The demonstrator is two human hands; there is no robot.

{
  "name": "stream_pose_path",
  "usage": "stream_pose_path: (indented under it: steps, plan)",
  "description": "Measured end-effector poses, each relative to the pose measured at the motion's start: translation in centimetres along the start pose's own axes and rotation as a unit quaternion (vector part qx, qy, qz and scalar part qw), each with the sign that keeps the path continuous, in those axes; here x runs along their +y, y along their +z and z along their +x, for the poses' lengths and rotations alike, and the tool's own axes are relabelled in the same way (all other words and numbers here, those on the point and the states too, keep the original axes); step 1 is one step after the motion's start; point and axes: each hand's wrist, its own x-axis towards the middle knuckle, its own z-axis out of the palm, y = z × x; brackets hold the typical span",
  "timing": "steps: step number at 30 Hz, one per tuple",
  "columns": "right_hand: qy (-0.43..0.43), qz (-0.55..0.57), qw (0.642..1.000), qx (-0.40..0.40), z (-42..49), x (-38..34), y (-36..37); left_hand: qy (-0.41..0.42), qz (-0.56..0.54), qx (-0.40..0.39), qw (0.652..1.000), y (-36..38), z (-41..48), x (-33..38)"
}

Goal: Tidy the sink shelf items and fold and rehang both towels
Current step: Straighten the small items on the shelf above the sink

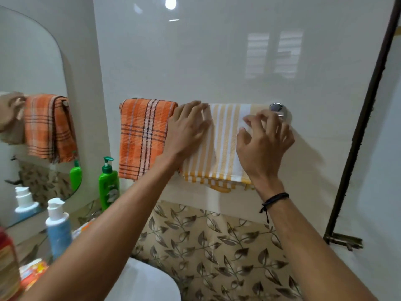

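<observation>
Two folded towels hang side by side on a wall rail. The orange plaid towel [142,137] is on the left and the yellow-and-white striped towel [223,144] on the right. My left hand [187,129] lies flat with fingers spread on the striped towel's left part, next to the plaid towel's edge. My right hand [263,144] hovers over the striped towel's right part with fingers curled and apart, touching or nearly touching the cloth. The rail's chrome end mount [278,110] shows just past my right fingers.
On the shelf at the left stand a green pump bottle [108,185], a blue bottle with a white cap [58,229] and a red container [7,268]. A mirror [28,83] hangs at the far left. A white basin rim [149,283] lies below. A dark door frame [364,118] runs down the right.
</observation>
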Motion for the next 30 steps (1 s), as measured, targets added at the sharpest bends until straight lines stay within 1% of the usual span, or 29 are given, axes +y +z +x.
stream_pose_path:
  steps: [4, 10, 14, 18, 23, 30]
  plan:
    - [0.022, 0.029, 0.999, -0.018, -3.8, -0.7, -0.9, -0.042, 0.034, -0.005, 0.999, -0.1, -5.3, 0.5]
    - [0.033, 0.091, 0.993, -0.060, -9.0, -1.4, -3.0, -0.090, 0.054, -0.018, 0.994, -0.7, -13.4, 1.8]
    - [0.022, 0.111, 0.985, -0.129, -12.3, -1.6, -4.1, -0.135, 0.060, -0.046, 0.988, -1.2, -18.2, 2.6]
    - [0.008, 0.127, 0.970, -0.209, -15.4, -1.6, -4.6, -0.185, 0.092, -0.077, 0.975, -2.9, -22.1, 3.2]
    - [0.018, 0.148, 0.951, -0.272, -17.2, -2.5, -4.8, -0.232, 0.143, -0.101, 0.957, -5.4, -25.4, 2.4]
    - [-0.007, 0.179, 0.919, -0.352, -19.9, -5.9, -3.7, -0.299, 0.182, -0.125, 0.928, -8.8, -29.8, -0.2]
